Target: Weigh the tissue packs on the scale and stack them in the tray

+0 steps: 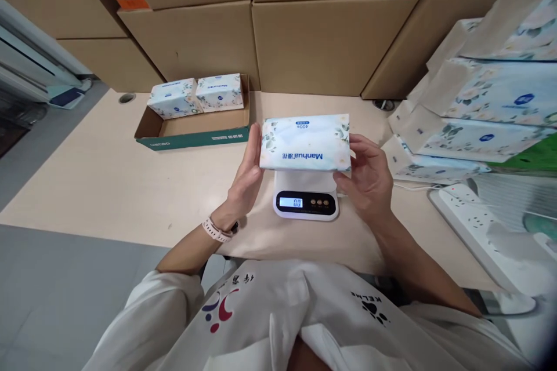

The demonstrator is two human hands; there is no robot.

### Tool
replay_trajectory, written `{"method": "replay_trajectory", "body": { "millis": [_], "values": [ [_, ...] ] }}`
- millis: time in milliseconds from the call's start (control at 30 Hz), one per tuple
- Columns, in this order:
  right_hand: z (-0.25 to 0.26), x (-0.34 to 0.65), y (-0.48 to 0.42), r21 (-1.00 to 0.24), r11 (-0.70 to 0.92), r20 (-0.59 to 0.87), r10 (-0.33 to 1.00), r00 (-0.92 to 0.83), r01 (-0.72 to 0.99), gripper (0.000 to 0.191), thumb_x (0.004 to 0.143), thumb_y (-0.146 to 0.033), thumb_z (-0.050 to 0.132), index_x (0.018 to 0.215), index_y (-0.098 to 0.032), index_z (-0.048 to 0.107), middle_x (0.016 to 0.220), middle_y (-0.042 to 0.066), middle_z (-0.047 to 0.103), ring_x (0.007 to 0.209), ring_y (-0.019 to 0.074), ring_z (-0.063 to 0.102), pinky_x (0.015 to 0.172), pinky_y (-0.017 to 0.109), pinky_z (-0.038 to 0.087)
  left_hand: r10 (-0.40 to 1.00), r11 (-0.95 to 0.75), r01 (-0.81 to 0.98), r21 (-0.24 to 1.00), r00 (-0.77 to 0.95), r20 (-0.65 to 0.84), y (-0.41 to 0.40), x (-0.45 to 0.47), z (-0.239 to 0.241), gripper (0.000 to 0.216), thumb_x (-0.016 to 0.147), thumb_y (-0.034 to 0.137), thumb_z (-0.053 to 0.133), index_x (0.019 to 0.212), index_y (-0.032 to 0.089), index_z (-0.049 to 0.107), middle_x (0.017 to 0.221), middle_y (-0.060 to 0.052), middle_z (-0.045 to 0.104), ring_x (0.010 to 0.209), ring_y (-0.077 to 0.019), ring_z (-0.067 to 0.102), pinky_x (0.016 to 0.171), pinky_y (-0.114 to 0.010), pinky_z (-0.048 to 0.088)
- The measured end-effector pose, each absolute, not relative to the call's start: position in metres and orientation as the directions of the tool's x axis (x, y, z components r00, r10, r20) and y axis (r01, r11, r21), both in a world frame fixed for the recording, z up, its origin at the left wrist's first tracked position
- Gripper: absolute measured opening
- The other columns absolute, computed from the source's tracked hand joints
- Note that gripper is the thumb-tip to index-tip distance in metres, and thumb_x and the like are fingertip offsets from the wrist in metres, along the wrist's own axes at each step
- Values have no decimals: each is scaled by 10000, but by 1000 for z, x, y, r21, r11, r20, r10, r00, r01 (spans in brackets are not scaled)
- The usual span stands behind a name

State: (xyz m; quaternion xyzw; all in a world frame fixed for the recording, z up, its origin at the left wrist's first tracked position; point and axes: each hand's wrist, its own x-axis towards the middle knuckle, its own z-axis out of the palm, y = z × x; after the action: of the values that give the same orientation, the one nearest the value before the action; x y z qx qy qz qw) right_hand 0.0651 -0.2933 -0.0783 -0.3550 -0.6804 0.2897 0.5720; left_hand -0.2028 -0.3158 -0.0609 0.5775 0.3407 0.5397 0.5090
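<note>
Starting closest to the camera: a white shirt with a printed logo, and a pale watch strap (215, 230) on the left wrist, just this side of the scale (306, 200). The scale is a small white kitchen-type one sitting on the table (108, 174), and its display reads 0.0.

Right above the scale is the tissue pack (305, 142), a soft floral one, held between both hands. The left hand (246, 177) is flat against its left end with straight fingers. The right hand (368, 177) cups the right end with its fingers curled round the corner. So neither hand is spread, they're squeezing the pack from either side.

Going by that zero, I'd say the pack isn't resting on the platform yet, so no weight has registered for it. I can't tell whether it's touching the platform at all.

To the right of the scale lies a white power strip (474, 220). Past that there's a leaning stack of packs (478, 104), quite a few, so plenty left if those are the supply.

Beyond the scale to the left is a shallow cardboard tray (195, 140) with two packs (173, 98) (220, 93) side by side along its far wall. The rest of the tray is bare. So two are in and lots aren't.

Farthest back, behind everything, is a wall of brown cartons (326, 40).
</note>
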Motion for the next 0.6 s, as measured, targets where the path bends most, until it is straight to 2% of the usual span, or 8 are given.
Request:
{"method": "replay_trajectory", "body": {
  "millis": [167,267,433,600],
  "values": [
    [-87,71,-295,-848,514,505,858,-99,127,456,956,-647,696,1318,-394,584,1649,87,570,1634,364,506,1250,689,536,942,-182,-185,966,250,225,-309,-200,-67,883,970,826,619,1751,466,418,1928,108,201,1825,-357,59,1508,-568,103],
    [-98,75,-293,-893,437,432,899,-66,109,485,922,-695,692,1262,-369,581,1638,84,594,1595,362,546,1239,679,538,944,-157,-176,972,262,200,-309,-196,-75,897,972,830,631,1761,476,396,1932,106,173,1825,-355,45,1509,-565,92],
    [-111,78,-286,-960,282,282,959,13,6,458,867,-659,748,1147,-327,603,1564,95,679,1448,357,664,1160,644,589,941,-135,-155,979,291,176,-314,-191,-87,873,1001,811,619,1774,505,352,1934,134,119,1824,-345,1,1517,-532,77],
    [-104,76,-287,-971,225,222,974,51,-79,511,823,-645,827,1183,-318,669,1511,95,716,1428,335,677,1228,605,556,927,-193,-130,972,299,225,-313,-195,-99,781,1072,747,545,1784,514,321,1927,145,127,1822,-321,10,1517,-536,58]
  ]
}}
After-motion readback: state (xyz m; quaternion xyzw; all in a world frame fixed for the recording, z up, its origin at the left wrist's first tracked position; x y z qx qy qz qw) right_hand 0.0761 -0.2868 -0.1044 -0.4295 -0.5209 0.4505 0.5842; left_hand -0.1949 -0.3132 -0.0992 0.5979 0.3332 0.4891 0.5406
